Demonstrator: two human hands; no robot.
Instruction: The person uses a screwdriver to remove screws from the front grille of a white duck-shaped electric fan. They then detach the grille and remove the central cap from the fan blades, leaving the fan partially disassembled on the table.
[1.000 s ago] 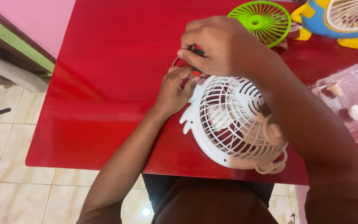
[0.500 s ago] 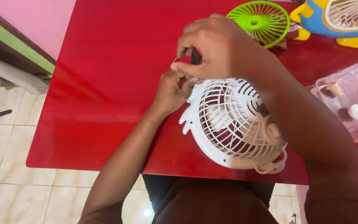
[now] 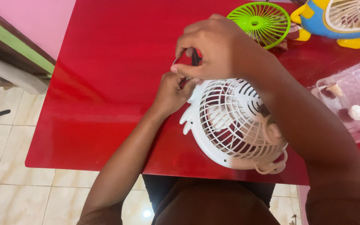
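Note:
A small white fan housing with a round grille lies on the red table. At its upper-left edge my left hand pinches something small that its fingers hide. Just above, my right hand is closed around a thin dark tool, which points down to where my left fingers are. A thin wire loop shows beside my right thumb. The tool's tip is covered by my fingers.
A green fan grille lies at the table's far edge. A blue and yellow toy-shaped fan stands at the top right. A clear plastic tray with small parts sits on the right. Tiled floor lies to the left.
My right hand has turned the dark tool from lying flat in the fist to standing more upright, and the thumb has dropped toward my left fingers. The fan has not moved.

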